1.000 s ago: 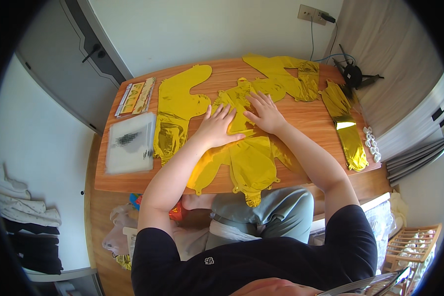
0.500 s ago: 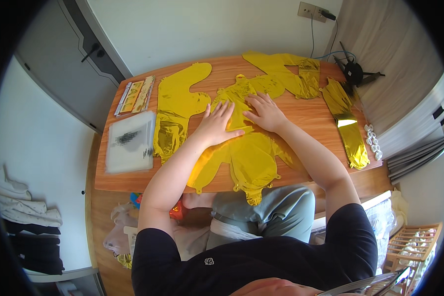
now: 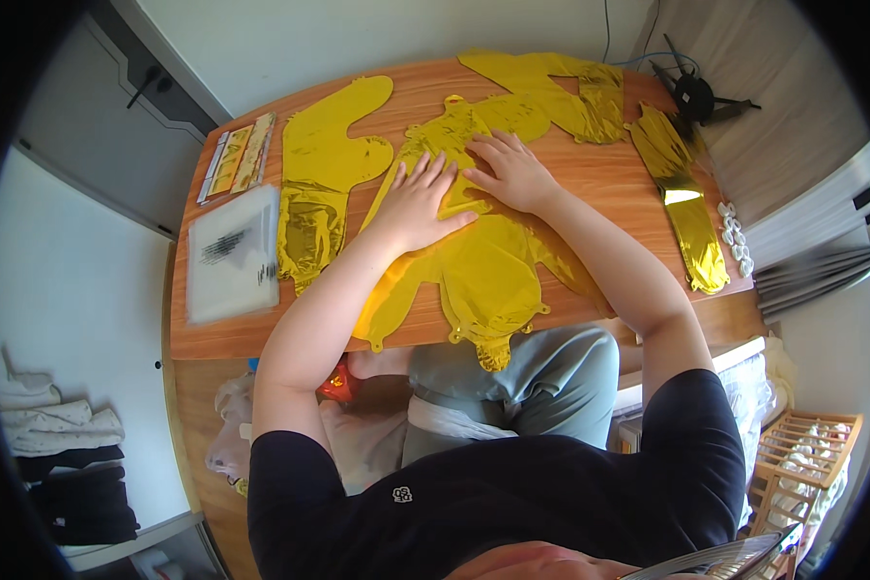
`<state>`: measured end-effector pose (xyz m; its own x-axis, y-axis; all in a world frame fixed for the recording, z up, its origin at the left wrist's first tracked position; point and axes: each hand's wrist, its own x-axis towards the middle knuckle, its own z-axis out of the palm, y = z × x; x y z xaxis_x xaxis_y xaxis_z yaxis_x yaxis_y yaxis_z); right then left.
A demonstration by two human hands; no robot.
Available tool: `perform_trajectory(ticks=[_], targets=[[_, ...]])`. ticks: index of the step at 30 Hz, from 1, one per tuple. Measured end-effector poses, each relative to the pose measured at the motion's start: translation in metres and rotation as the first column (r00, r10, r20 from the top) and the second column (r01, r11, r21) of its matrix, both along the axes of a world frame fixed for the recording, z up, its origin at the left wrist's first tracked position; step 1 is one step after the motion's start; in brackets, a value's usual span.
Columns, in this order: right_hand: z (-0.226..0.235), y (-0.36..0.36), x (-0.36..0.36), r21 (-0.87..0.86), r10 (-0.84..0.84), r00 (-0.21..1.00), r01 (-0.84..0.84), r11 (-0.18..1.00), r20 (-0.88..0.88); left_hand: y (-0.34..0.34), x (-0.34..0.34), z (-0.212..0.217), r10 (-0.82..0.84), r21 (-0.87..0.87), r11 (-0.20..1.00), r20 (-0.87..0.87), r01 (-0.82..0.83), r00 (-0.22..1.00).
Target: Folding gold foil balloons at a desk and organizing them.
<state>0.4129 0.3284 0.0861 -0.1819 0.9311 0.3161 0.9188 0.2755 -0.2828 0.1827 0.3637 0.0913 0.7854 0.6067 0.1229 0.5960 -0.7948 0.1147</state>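
Note:
A flat gold foil balloon (image 3: 488, 266) lies in front of me, its tabbed lower end hanging over the table's near edge. My left hand (image 3: 421, 205) rests flat on its left part, thumb stretched to the right. On its upper right part lies my right hand (image 3: 514, 172), fingers spread and palm down. Both hands are open and hold nothing. To the left is another uninflated gold foil balloon (image 3: 314, 184). One more gold balloon (image 3: 551, 87) lies at the back, and a narrow folded one (image 3: 684, 208) is at the right.
A stack of clear plastic bags (image 3: 234, 253) and some patterned packets (image 3: 237, 159) lie at the left of the wooden table (image 3: 406, 87). A black router (image 3: 694, 97) with antennas and several small white coils (image 3: 736, 242) are at the right.
The whole view has shifted, so the table sits higher in the picture. Both hands stay flat on the balloon, with the right one slightly farther up and left over it.

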Motion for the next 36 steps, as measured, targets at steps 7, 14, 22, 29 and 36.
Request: perform_trajectory(ticks=[7, 14, 22, 29, 36], targets=[[0.001, 0.001, 0.002, 0.030, 0.026, 0.990, -0.022, 0.999, -0.139, 0.001, -0.003, 0.000, -0.010, -0.063, 0.998, 0.004, 0.010, 1.000], [0.000, 0.007, 0.012, 0.020, 0.034, 0.928, -0.029, 0.999, -0.372, 0.004, -0.001, -0.002, -0.007, -0.071, 0.997, 0.012, 0.008, 1.000], [-0.003, 0.004, 0.010, 0.152, 0.060, 0.941, -0.010, 0.988, -0.332, 0.008, -0.005, 0.003, 0.060, -0.308, 0.951, 0.261, 0.024, 0.964], [-0.007, 0.003, -0.001, 0.237, 0.089, 0.973, -0.038, 0.971, -0.211, 0.023, -0.022, 0.003, 0.215, -0.517, 0.819, 0.681, 0.251, 0.700], [-0.003, 0.006, 0.004, 0.220, 0.088, 0.972, -0.039, 0.975, -0.217, 0.007, -0.017, 0.026, 0.160, -0.323, 0.944, 0.267, -0.069, 0.950]])
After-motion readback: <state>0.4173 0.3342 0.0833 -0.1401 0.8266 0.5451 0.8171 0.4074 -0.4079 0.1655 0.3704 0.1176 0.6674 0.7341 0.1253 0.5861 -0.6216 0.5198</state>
